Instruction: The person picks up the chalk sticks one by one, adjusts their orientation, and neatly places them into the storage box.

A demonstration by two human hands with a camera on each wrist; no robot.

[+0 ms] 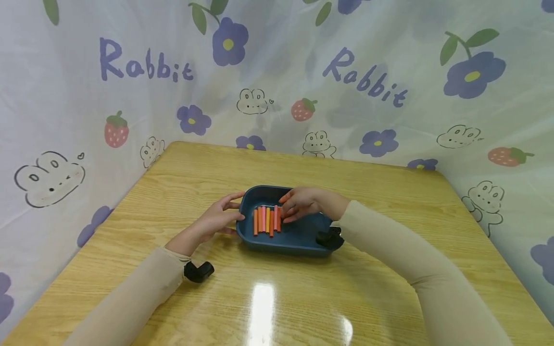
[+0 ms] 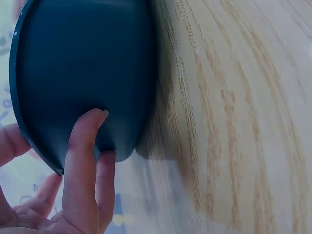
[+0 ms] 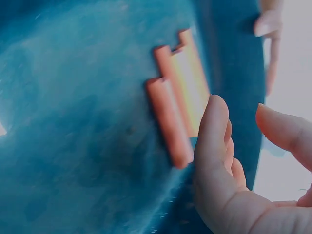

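Note:
Several short orange, pink and yellow sticks (image 1: 263,220), like chalk or crayons, lie side by side in the left part of a dark blue tray (image 1: 303,240). The left hand (image 1: 218,218) rests its spread fingertips against the outside of the tray's left end; in the left wrist view, fingers (image 2: 80,165) touch the outer wall. Inside the tray, the right hand (image 1: 305,202) is beside the rightmost stick. Its thumb stands apart from the fingers in the right wrist view, with nothing between them. Some sticks (image 3: 168,122) appear blurred there, just past the fingertips.
The tray stands on a wood-grain table (image 1: 216,307) with glare near its front. A patterned cloth (image 1: 277,72) hangs behind and at the sides. Black devices are strapped at the left wrist (image 1: 199,272) and the right wrist (image 1: 330,238).

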